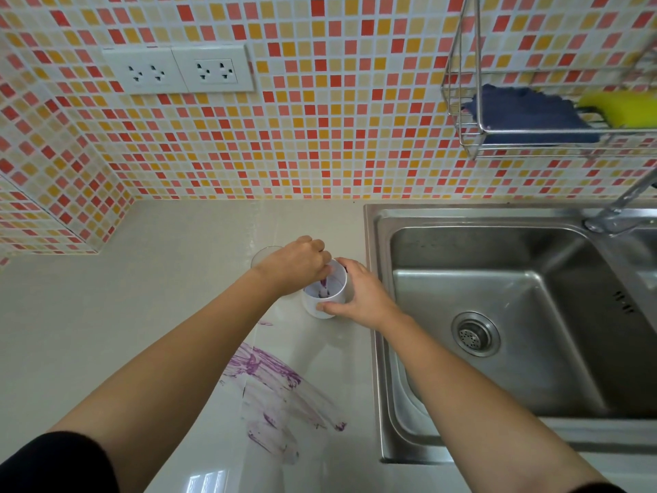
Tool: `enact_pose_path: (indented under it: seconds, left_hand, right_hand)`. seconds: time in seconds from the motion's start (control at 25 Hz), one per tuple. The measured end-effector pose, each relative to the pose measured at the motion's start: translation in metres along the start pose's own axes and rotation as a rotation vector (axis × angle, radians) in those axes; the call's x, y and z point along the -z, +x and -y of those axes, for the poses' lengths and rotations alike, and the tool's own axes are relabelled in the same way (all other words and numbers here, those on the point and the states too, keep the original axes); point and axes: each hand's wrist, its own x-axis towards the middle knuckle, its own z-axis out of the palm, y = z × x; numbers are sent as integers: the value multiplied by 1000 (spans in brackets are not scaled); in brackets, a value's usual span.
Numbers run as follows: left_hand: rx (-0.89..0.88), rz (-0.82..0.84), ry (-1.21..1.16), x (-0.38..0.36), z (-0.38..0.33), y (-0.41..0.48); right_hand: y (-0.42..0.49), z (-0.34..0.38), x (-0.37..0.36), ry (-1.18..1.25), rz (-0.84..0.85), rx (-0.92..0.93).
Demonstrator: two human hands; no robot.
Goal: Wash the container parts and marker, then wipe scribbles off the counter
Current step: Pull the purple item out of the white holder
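- Your right hand (pixel 359 293) grips the white cup (pixel 325 291) by its side; the cup stands on the counter (pixel 142 314), just beside the sink (pixel 497 314).
- Your left hand (pixel 295 265) reaches into the cup, fingers pinched on the purple marker (pixel 322 284).
- Purple scribbles (pixel 273 389) mark the counter nearer you.
- A clear lid (pixel 261 256) lies partly hidden behind your left hand.

Wall tiles (pixel 320 137) form a mosaic of red, pink, orange and cream squares with white grout; sockets (pixel 177 70) are white. The counter (pixel 106 314) is glossy beige, marked with purple scribbles (pixel 270 382). The container (pixel 325 290) is white, purple-stained inside; cloth (pixel 526 115) dark blue, sponge (pixel 618 108) yellow, sink (pixel 497 279) steel grey.
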Motion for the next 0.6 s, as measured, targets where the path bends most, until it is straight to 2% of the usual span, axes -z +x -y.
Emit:
enact_pose_path:
  seconds: [0.08, 0.16, 0.36, 0.6]
  left_hand:
    - [170, -86, -345, 0, 1, -1]
    - [259, -83, -574, -1, 4, -2]
    - [213, -82, -570, -5, 7, -2]
    - [248, -118, -510, -10, 0, 1]
  right_hand:
    - [0, -1, 0, -4, 3, -1]
    - [1, -2, -1, -1, 10, -8]
    - [2, -7, -3, 2, 15, -22]
    - [3, -9, -7, 13, 5, -23]
